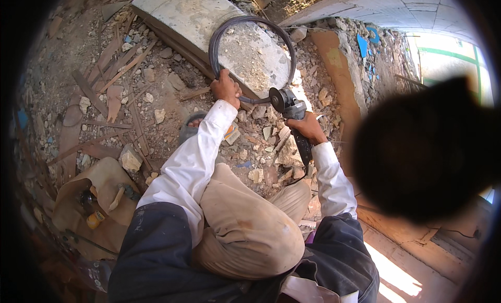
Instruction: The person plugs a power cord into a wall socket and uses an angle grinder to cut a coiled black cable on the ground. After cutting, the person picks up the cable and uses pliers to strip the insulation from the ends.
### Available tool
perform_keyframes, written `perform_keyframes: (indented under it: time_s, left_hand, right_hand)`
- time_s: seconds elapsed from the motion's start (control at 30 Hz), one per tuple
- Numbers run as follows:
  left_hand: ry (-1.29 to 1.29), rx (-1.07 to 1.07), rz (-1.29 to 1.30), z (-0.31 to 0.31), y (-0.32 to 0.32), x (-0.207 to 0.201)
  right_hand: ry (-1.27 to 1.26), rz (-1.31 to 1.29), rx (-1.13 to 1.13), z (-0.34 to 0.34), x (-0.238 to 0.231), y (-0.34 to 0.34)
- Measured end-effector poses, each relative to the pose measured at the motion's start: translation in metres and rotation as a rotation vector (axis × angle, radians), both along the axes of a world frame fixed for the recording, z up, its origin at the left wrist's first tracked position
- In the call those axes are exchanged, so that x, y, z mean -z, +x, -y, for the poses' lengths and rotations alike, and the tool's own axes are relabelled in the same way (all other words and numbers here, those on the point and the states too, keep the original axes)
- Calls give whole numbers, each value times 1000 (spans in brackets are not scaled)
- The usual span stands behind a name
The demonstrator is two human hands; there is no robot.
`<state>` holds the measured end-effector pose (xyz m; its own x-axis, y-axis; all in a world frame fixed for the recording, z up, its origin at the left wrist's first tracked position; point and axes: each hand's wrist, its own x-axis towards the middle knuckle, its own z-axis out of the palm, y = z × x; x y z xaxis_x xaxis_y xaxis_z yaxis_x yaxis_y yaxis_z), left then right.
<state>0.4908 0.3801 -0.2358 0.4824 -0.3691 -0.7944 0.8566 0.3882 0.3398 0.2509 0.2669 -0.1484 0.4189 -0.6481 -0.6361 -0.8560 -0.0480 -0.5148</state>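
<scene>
A large coil of dark wire (293, 55) rests partly over a pale concrete slab (177, 13). My left hand (225, 89) is closed around the near left side of the coil. In my right hand (310, 127) is an angle grinder (295, 111), gripped by its body, with the dark handle end pointing down toward my knee. The grinder's round disc (278, 100) is at the near side of the coil, where the wire strands run up to it. Whether disc and wire touch, I cannot tell.
Rubble and broken wood strips (112, 68) cover the ground at left. A torn tan container (99, 183) holding a yellow-labelled item lies lower left. An orange-brown block (336, 68) stands right of the slab. A dark blurred shape (417, 151) blocks the right side.
</scene>
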Motion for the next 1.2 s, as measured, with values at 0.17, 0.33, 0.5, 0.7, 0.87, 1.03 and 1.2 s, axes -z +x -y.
perform_keyframes:
  time_s: [0.17, 0.33, 0.5, 0.7, 0.87, 1.03, 1.2]
  left_hand:
    - [-13, -9, 1, 0, 0, 5]
    - [-18, 1, 6, -1, -1, 3]
    - [-46, 17, 8, -2, 2, 5]
    - [-95, 77, 31, -6, 13, 15]
    - [1, 103, 101, 2, 20, 8]
    - [22, 241, 287, -6, 35, 22]
    - [97, 548, 302, -57, 0, -15]
  right_hand:
    - [62, -17, 70, -3, -7, 9]
    - [-13, 5, 22, -3, -5, -2]
    - [54, 41, 79, -4, -12, -13]
    - [106, 167, 224, -5, -24, -35]
    - [50, 327, 391, -3, -34, -59]
    - [110, 519, 671, -5, -33, -76]
    - [151, 700, 918, -10, -29, -87]
